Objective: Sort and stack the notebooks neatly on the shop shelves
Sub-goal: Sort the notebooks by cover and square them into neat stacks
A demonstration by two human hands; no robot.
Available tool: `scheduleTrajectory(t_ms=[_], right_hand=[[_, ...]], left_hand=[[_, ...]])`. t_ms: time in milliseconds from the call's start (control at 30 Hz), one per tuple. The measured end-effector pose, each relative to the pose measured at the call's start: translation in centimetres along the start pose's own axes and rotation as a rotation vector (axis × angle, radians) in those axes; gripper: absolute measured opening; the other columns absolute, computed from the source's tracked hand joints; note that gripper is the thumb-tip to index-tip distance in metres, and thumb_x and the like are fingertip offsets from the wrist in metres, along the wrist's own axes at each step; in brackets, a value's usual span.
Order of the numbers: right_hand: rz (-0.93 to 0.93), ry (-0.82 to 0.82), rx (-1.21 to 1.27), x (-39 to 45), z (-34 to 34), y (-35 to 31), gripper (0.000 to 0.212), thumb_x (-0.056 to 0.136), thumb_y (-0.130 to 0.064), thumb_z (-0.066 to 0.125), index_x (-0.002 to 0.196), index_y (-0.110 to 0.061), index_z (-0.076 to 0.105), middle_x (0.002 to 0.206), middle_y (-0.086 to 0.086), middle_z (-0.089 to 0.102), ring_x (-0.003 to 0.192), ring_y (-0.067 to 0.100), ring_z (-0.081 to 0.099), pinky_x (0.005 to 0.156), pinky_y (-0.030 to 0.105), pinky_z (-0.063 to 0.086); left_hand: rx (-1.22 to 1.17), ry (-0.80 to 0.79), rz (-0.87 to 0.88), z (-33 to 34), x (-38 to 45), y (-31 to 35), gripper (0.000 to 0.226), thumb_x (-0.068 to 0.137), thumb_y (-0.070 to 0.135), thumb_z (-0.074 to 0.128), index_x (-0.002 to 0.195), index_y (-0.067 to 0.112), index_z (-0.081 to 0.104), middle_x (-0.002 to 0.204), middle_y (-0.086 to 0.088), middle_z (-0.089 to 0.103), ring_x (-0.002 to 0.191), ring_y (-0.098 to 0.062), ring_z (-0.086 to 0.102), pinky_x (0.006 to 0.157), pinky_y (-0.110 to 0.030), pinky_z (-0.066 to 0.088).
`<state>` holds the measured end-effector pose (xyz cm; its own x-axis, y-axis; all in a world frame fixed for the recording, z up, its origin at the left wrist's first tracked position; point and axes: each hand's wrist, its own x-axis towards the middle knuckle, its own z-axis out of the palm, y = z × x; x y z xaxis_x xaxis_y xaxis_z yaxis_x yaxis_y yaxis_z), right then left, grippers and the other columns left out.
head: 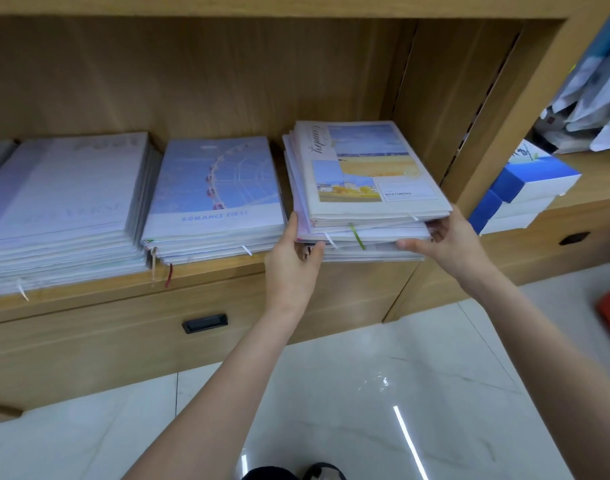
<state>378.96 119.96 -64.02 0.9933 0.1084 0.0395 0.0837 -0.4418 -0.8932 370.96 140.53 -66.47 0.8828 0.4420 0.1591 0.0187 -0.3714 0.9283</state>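
Three stacks of notebooks lie on a wooden shelf (pixel 210 271). The right stack (pixel 362 181) is uneven, topped by a cover with a yellow field picture. My left hand (pixel 293 261) grips its front left corner, thumb under and fingers up the side. My right hand (pixel 442 244) grips the front right corner, with fingers tucked between the upper and lower notebooks. The middle stack (pixel 213 195) shows a Ferris wheel cover. The left stack (pixel 61 206) has pale lilac covers.
A vertical wooden partition (pixel 445 126) stands right of the held stack. Beyond it sit blue and white boxes (pixel 525 188) and upright packets (pixel 594 81). A drawer with a black handle (pixel 205 323) lies below the shelf. Glossy floor tiles (pixel 383 393) spread beneath.
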Motion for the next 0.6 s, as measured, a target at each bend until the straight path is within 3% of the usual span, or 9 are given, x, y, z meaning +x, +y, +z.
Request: scheduleTrajectory(t_ms=[200, 333, 467, 600], right_hand=[[0.041, 0.037, 0.015, 0.0, -0.2, -0.6, 0.075, 0.062, -0.010, 0.083, 0.128, -0.011, 0.047, 0.123, 0.002, 0.059, 0.114, 0.018, 0.056, 0.102, 0.037, 0.045], [0.028, 0.080, -0.024, 0.0, -0.4, -0.6, 0.067, 0.066, -0.007, 0.081, 0.125, -0.008, 0.050, 0.118, 0.004, 0.065, 0.106, 0.017, 0.062, 0.099, 0.040, 0.047], [-0.014, 0.116, -0.129, -0.3, -0.4, -0.9, 0.060, 0.066, -0.013, 0.083, 0.118, -0.006, 0.055, 0.108, 0.004, 0.069, 0.098, 0.017, 0.065, 0.095, 0.039, 0.049], [-0.056, 0.130, -0.222, -0.4, -0.3, -1.8, 0.052, 0.067, -0.015, 0.082, 0.113, -0.005, 0.059, 0.105, 0.008, 0.070, 0.090, 0.016, 0.064, 0.089, 0.032, 0.050]], left_hand=[[0.170, 0.092, 0.091, 0.5, -0.4, 0.7, 0.047, 0.093, 0.016, 0.053, 0.138, 0.014, 0.043, 0.082, -0.003, 0.063, 0.079, -0.019, 0.058, 0.063, -0.016, 0.032], [0.220, 0.100, 0.050, 1.2, -0.6, 0.9, 0.049, 0.094, 0.018, 0.050, 0.141, 0.013, 0.038, 0.071, 0.000, 0.047, 0.066, -0.014, 0.043, 0.062, -0.015, 0.027], [0.265, 0.116, 0.074, 0.7, -0.3, 1.1, 0.049, 0.094, 0.021, 0.051, 0.141, 0.014, 0.039, 0.070, 0.000, 0.047, 0.067, -0.015, 0.043, 0.060, -0.019, 0.028], [0.200, 0.134, 0.095, -0.1, 0.4, 1.1, 0.036, 0.089, 0.016, 0.059, 0.124, 0.011, 0.058, 0.079, -0.006, 0.066, 0.073, -0.019, 0.058, 0.077, -0.033, 0.048]])
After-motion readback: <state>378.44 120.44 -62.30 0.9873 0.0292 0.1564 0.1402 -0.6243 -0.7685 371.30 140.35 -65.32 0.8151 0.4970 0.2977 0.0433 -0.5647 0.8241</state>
